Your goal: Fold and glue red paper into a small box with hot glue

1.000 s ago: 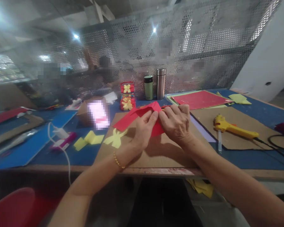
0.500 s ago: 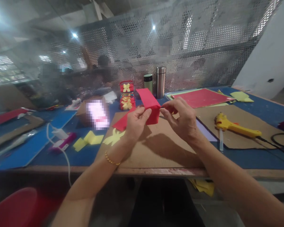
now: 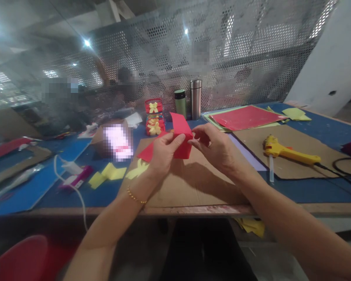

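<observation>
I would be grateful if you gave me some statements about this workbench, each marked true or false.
1. The left hand holds a folded piece of bright red paper. True.
2. A yellow glue gun with a black cable rests on a flat brown cardboard sheet. True.
3. The right hand holds the glue gun. False: its fingertips are at the red paper's edge.
4. The gold beaded bracelet circles the right wrist. False: the bracelet is on the left wrist.
5. The tall silver metal flask stands to the right of the green, black-collared tumbler. True.
</observation>
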